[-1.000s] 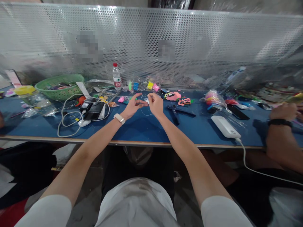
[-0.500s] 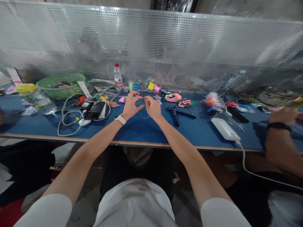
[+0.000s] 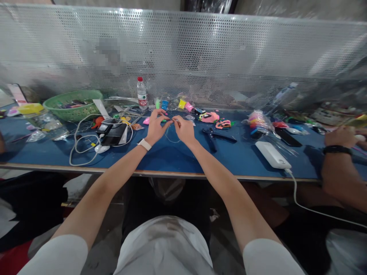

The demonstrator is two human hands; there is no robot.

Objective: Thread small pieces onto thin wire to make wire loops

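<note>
My left hand (image 3: 155,128) and my right hand (image 3: 185,131) are held together above the blue table (image 3: 177,156), fingertips nearly touching. Both are pinching a thin pale thread (image 3: 169,136) that hangs in a loop between them. My left wrist wears a white band (image 3: 144,144). Whatever small piece sits at my right fingertips is too tiny to name. Black pliers (image 3: 213,137) lie just right of my right hand.
At the back left stands a green basket (image 3: 73,104), with a water bottle (image 3: 141,93) and coloured clay pieces (image 3: 211,117) along the mesh screen. White cables and a black device (image 3: 113,133) lie left; a white power bank (image 3: 273,154) lies right. Another person's arm (image 3: 341,168) is at far right.
My left hand has gone from open fingers to a pinch on the thread, and both hands have drawn closer together and slightly further from me.
</note>
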